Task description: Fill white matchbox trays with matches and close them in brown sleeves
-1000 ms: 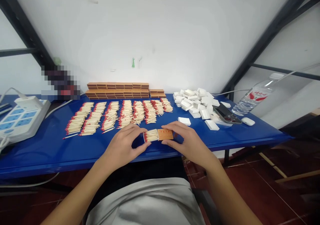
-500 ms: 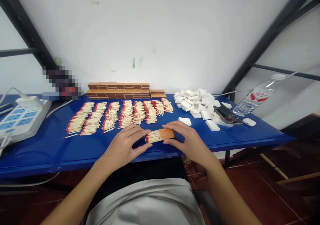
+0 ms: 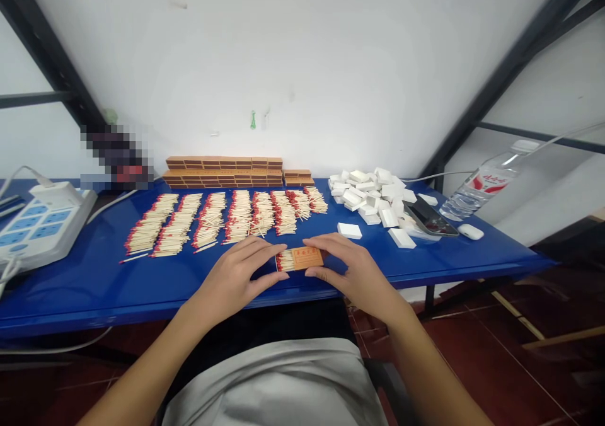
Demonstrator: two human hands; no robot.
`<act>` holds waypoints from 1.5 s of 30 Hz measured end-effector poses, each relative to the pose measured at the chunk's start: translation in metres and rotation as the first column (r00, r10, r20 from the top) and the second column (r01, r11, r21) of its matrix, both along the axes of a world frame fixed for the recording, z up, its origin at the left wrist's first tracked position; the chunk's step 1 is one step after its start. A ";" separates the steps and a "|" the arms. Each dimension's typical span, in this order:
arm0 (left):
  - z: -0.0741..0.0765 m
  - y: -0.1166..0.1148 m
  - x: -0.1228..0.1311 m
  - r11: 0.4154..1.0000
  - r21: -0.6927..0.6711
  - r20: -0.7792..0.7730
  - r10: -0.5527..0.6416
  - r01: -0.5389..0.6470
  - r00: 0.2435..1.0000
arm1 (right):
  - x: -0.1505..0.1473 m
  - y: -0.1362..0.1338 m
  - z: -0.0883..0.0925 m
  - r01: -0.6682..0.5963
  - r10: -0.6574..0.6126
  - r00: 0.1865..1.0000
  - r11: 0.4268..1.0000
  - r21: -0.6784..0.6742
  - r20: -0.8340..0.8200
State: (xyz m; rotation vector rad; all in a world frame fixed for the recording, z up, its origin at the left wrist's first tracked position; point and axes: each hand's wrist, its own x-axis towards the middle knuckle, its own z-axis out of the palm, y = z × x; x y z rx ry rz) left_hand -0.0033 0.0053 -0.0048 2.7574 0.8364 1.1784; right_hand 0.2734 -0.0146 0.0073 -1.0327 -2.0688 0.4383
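Both my hands pinch one matchbox (image 3: pixel 302 258) near the front edge of the blue table (image 3: pixel 94 281). My left hand (image 3: pixel 236 276) grips the tray end, where a short strip of red-tipped matches still shows. My right hand (image 3: pixel 355 270) holds the orange sleeve, which covers most of the tray. Several rows of loose red-tipped matches (image 3: pixel 222 217) lie just beyond my fingers.
Stacked orange matchboxes (image 3: pixel 222 170) line the wall. A pile of white inner trays (image 3: pixel 373 194) sits at the right, two more (image 3: pixel 350 230) lie closer. A phone (image 3: pixel 428 217), a white earbud case (image 3: pixel 471 231) and a water bottle (image 3: pixel 486 183) are far right; a power strip (image 3: pixel 38 224) far left.
The orange sleeve has slid left over the tray of matches, so much less of the matches shows. My hands have drawn closer together.
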 end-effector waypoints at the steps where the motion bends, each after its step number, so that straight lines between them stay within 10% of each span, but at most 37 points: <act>1: 0.000 0.000 0.000 1.000 0.000 0.005 0.007 -0.007 1.000 | -0.001 0.000 0.000 -0.002 0.002 1.000 1.000 -0.007 -0.016; 24: 0.007 -0.004 -0.001 0.985 -0.156 0.075 -0.064 0.075 0.995 | -0.033 -0.016 -0.014 -0.288 0.283 0.958 0.945 -0.153 -0.052; 35: 0.002 -0.005 0.002 0.996 -0.057 0.088 0.070 -0.065 0.994 | -0.020 0.002 -0.005 -0.108 0.097 0.993 0.979 -0.171 -0.067; 39: 0.001 -0.004 0.001 0.990 -0.015 0.091 0.144 -0.144 0.985 | -0.001 0.050 0.023 -0.078 0.079 0.996 0.997 -0.013 0.040; 45: 0.001 -0.003 0.002 0.992 -0.003 0.044 0.128 -0.128 0.991 | 0.018 0.196 0.067 0.207 -0.214 0.960 0.977 0.056 0.179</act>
